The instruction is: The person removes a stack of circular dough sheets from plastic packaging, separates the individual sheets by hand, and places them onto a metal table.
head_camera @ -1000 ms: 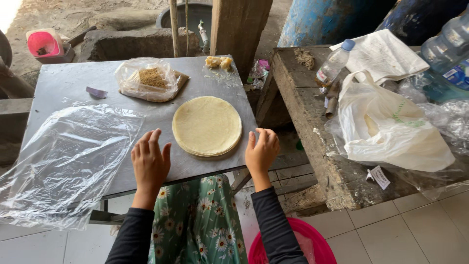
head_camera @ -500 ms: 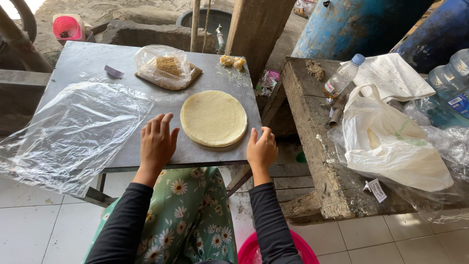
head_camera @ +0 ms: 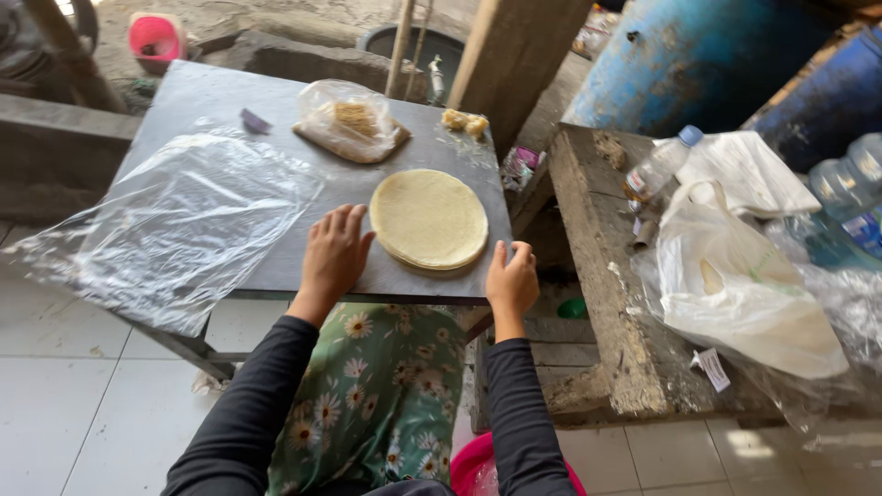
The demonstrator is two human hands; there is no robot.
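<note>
View from above of a person seated at a grey counter [head_camera: 220, 101], both hands resting on its near edge. The left hand [head_camera: 333, 253] lies flat, fingers spread and released, just left of a stack of round pale yellow flatbreads [head_camera: 429, 219], its fingertips almost at the stack's rim. The right hand [head_camera: 512, 278] curls loosely over the counter's near right corner, grasping only the edge, close to the stack's lower right rim. The stack lies flat near the right front of the counter; being round, it has no long axis and points no way.

Left of the stack, a large sheet of clear plastic [head_camera: 175, 230] is spread over the counter and hangs off its near left corner. Behind the stack, a clear plastic bag [head_camera: 349, 119] sits on a brown board, holding something tan and crumbly. A small purple scrap [head_camera: 254, 121] lies to its left; yellowish lumps [head_camera: 464, 121] sit at the far right corner.

To the right stands a rough concrete bench [head_camera: 606, 303] carrying a clear plastic bottle with a blue cap [head_camera: 657, 167], lying tilted, a bulging white plastic bag [head_camera: 744, 285] and a small white tag [head_camera: 712, 369]. A pink tub [head_camera: 154, 39] sits far back left.
</note>
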